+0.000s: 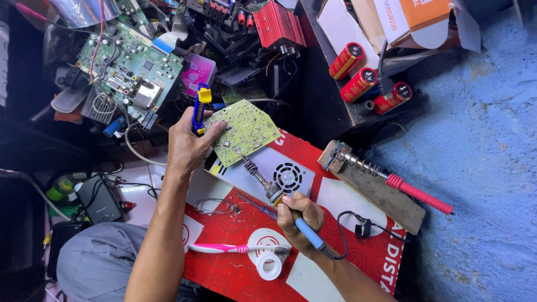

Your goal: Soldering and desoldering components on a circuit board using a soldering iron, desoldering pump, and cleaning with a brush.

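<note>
Head view: green circuit board (246, 130) (tilted) between left fingers (215, 130).

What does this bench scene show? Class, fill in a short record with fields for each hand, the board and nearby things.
Left hand: holds a green board and a blue-yellow tool
Right hand: grips a blue-handled soldering iron, tip at the board
Nearby: red iron on a wooden stand; toothbrush; white tape roll

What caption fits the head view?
Left hand holds a green circuit board; right hand applies a soldering iron.
</note>
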